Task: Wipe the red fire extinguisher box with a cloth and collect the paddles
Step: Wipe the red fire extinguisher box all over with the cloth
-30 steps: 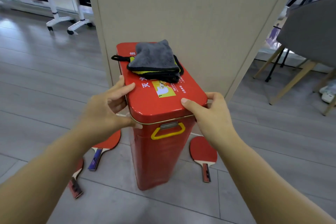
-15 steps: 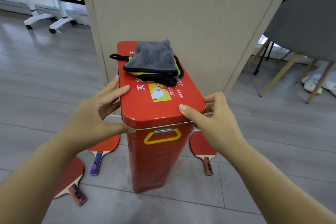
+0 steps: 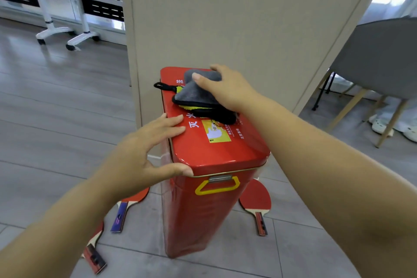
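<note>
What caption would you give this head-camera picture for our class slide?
Right hand grips the grey cloth atop the red box, left hand steadying it, three paddles on the floor.

The left hand (image 3: 144, 153), at the near left corner of the red box (image 3: 203, 221), and the right hand (image 3: 225, 91), over its far end, are bare, like both forearms; the nails are short.

cloth (image 3: 191, 93) on far end of box (image 3: 203, 210) lid. box on floor (image 3: 56, 119), partition (image 3: 225, 18) behind. near paddle (image 3: 94, 253) and far paddle (image 3: 126, 207) left of box, third paddle (image 3: 256, 198) right.
</note>
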